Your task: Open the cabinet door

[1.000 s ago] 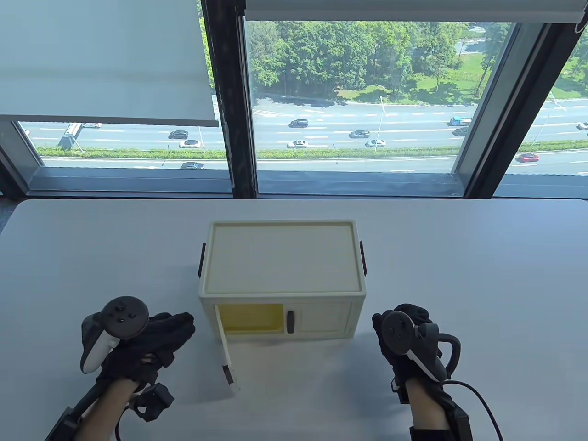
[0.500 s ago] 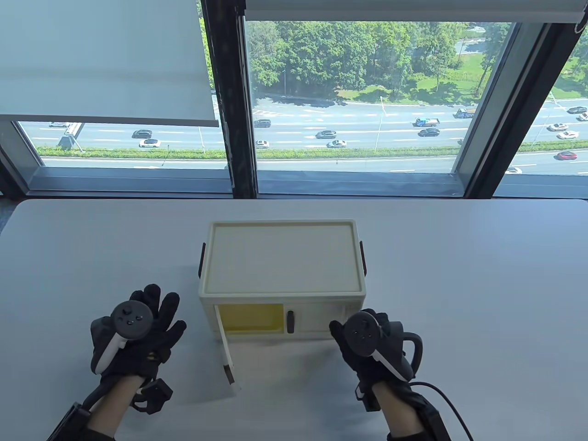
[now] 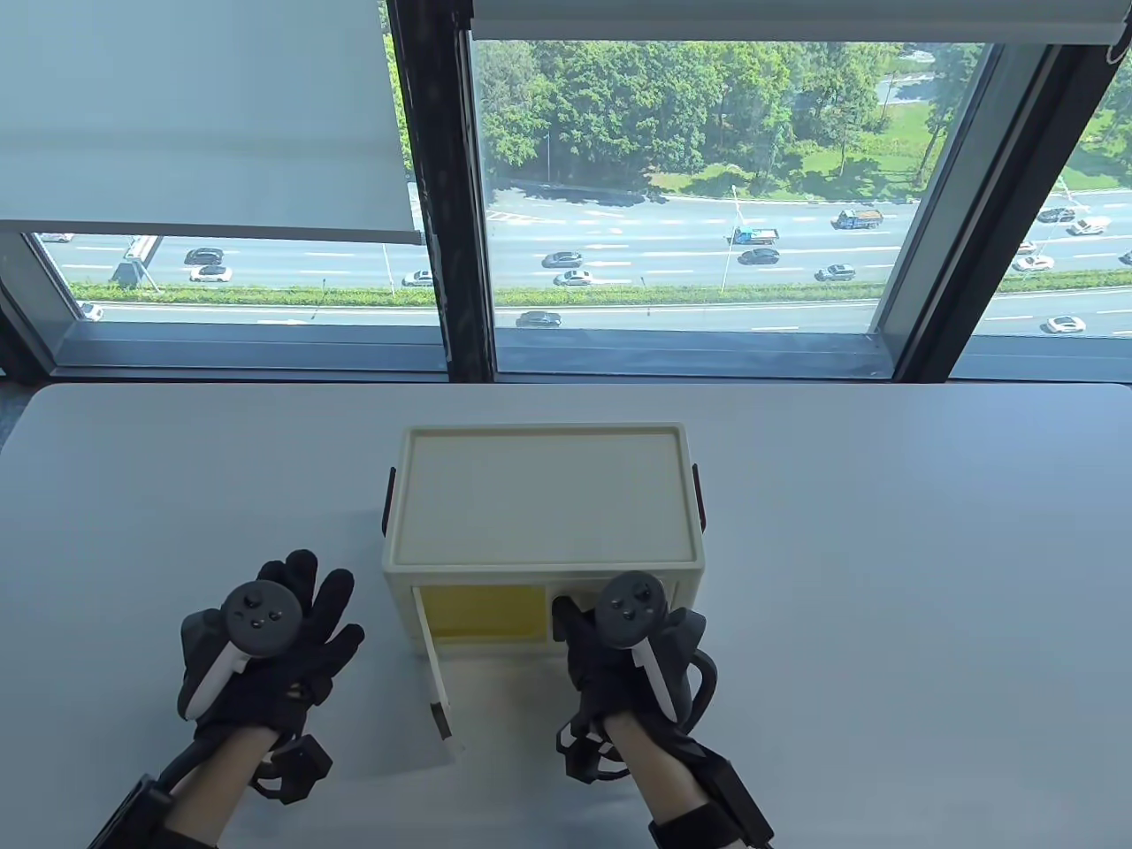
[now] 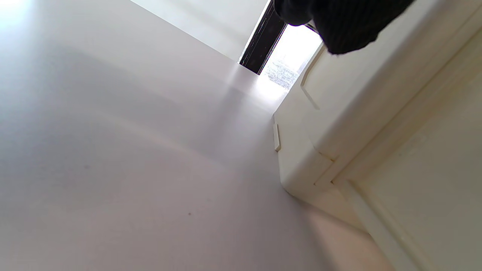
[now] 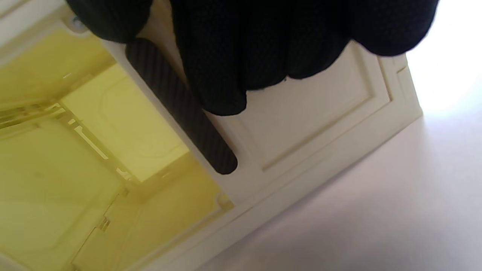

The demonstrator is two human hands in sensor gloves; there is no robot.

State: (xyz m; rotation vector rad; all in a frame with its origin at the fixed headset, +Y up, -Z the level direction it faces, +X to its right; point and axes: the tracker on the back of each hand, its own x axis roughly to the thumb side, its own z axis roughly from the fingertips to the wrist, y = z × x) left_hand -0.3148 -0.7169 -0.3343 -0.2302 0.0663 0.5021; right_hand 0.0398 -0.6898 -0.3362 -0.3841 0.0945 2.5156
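A cream cabinet (image 3: 539, 495) stands mid-table. Its left door (image 3: 438, 681) is swung open toward me, showing the yellow inside (image 3: 482, 610). The right door (image 5: 312, 113) is closed and carries a black handle (image 5: 188, 116). My right hand (image 3: 584, 632) is at that handle. In the right wrist view its thumb lies left of the handle's upper end and its fingers (image 5: 241, 56) lie right of it, over the door. I cannot tell whether they squeeze it. My left hand (image 3: 292, 619) rests flat on the table left of the cabinet, fingers spread, holding nothing.
The white table (image 3: 884, 531) runs to a window sill at the back. The open left door juts out between my two hands. The left wrist view shows the cabinet's left side (image 4: 350, 105) close by and bare tabletop (image 4: 113, 150).
My right hand has moved left and forward from the table beside the cabinet to the right door's handle. My left hand uncurled, spread flat and has stayed there. The left door has not moved.
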